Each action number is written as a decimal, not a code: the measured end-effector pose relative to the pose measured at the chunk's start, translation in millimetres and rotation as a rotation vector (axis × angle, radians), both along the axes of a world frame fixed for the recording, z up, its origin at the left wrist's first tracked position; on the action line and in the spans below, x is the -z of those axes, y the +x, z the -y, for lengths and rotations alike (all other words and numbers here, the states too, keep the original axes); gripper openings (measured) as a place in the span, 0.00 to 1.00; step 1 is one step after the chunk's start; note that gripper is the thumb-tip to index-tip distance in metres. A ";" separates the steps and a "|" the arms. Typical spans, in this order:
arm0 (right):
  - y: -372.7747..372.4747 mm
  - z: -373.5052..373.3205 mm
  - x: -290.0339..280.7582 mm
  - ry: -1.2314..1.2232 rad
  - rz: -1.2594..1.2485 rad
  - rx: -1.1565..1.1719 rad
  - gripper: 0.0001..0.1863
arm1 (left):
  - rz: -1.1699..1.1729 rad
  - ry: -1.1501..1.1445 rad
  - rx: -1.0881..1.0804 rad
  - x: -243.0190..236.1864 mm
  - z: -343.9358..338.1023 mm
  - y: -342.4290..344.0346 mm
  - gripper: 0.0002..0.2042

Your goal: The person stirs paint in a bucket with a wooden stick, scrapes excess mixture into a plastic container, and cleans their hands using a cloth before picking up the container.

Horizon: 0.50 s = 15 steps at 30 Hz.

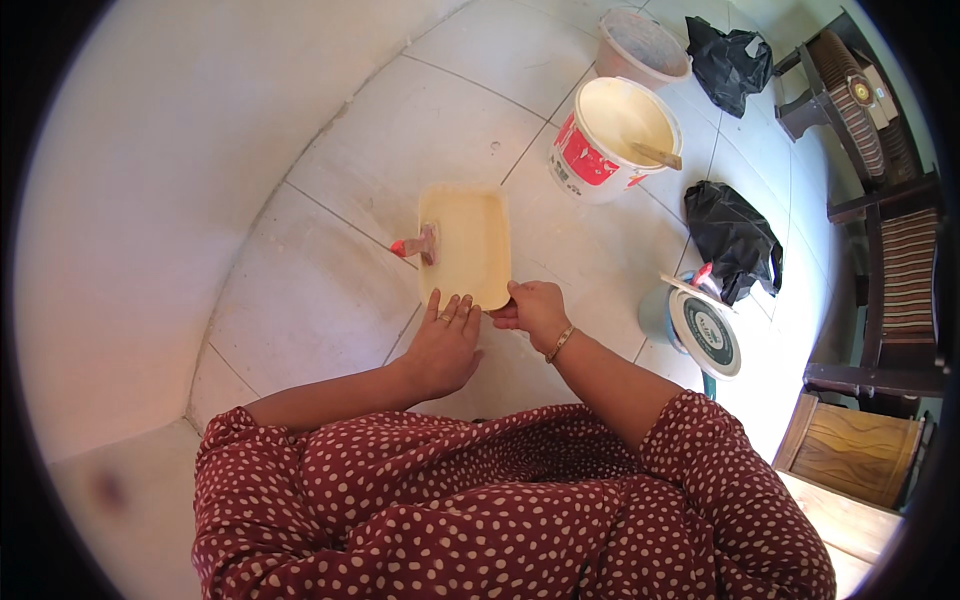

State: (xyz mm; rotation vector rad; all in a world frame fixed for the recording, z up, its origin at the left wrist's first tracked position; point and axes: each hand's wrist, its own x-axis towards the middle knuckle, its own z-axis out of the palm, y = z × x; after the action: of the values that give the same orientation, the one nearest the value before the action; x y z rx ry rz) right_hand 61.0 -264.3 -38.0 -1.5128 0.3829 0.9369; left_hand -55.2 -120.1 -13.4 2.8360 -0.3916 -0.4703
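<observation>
A shallow rectangular cream tray [474,235] lies on the tiled floor in front of me. Pale, smooth material that looks like paint coats its inside. My right hand [540,313], with a bracelet at the wrist, is closed around the tray's near right corner; its fingertips are partly hidden under the rim. Fingers spread, my left hand [448,345] rests on the near edge and grips nothing. Across the tray's left rim lies a small brush-like tool [421,246], its red end sticking out over the floor.
Beyond the tray stands a white-and-red bucket [585,165] of cream paint with a wooden stick [656,155]. A greyish bucket [645,50] and black plastic bags [735,240] sit behind it. On the right are a lidded tub [660,315] and dark chairs [870,280]. A wall [200,200] borders the left.
</observation>
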 end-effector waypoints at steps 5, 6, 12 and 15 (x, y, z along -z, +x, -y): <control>2.5 -1.2 -3.4 -0.019 0.000 -0.044 0.16 | 0.041 -0.080 -0.044 -3.2 -0.8 -0.7 0.29; 1.8 -1.8 -2.4 -0.014 0.012 -0.009 0.15 | 0.065 -0.093 -0.042 -4.1 -0.7 -0.5 0.28; 3.1 -1.9 -3.1 -0.036 0.006 0.012 0.15 | -0.046 -0.136 -0.020 -9.6 -4.8 3.5 0.26; 6.0 1.3 -1.1 -0.051 -0.007 -0.013 0.14 | -0.427 -0.170 0.001 -44.9 -7.3 26.5 0.29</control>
State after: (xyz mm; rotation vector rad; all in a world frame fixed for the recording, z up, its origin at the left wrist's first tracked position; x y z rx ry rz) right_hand 67.0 -265.5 -36.9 -1.5608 0.4048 0.9489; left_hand -28.7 -112.8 31.6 2.4821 -0.3285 -0.9668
